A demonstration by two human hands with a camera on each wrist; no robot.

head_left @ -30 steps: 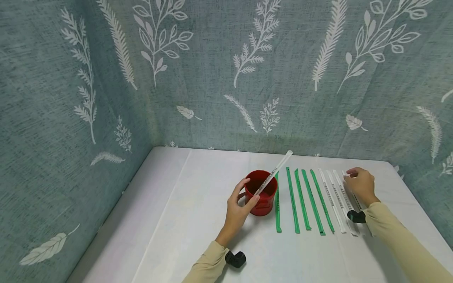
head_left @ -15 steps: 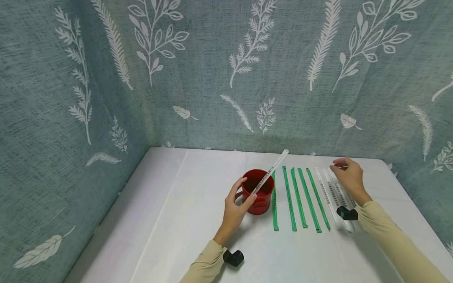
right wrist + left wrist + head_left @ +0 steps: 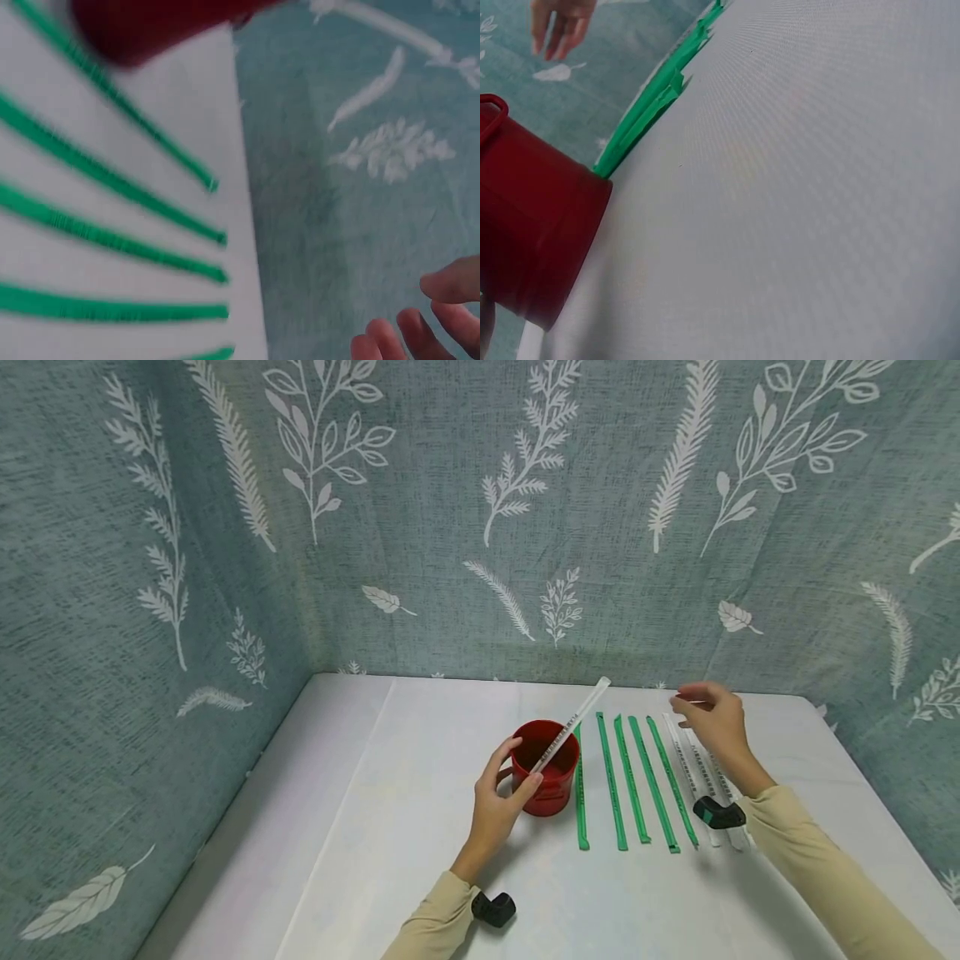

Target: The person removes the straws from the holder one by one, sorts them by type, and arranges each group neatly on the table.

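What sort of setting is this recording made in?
Probably a staged tabletop booth, not a lived-in room: a white table walled by leaf-print fabric, with only a red cup and wrapped straws.

The red cup (image 3: pixel 550 767) looked like smooth painted metal with a soft sheen. The straw (image 3: pixel 570 724) leaning in it wore a translucent printed plastic wrapper, as did the white straws (image 3: pixel 693 768); the green straws (image 3: pixel 632 779) seemed matt paper-wrapped. The tabletop (image 3: pixel 375 827) was matt white cloth, the backdrop (image 3: pixel 420 510) coarse woven fabric.

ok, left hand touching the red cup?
Touching. The head view shows the left hand with its thumb against the red cup wall and its fingers at the rim.
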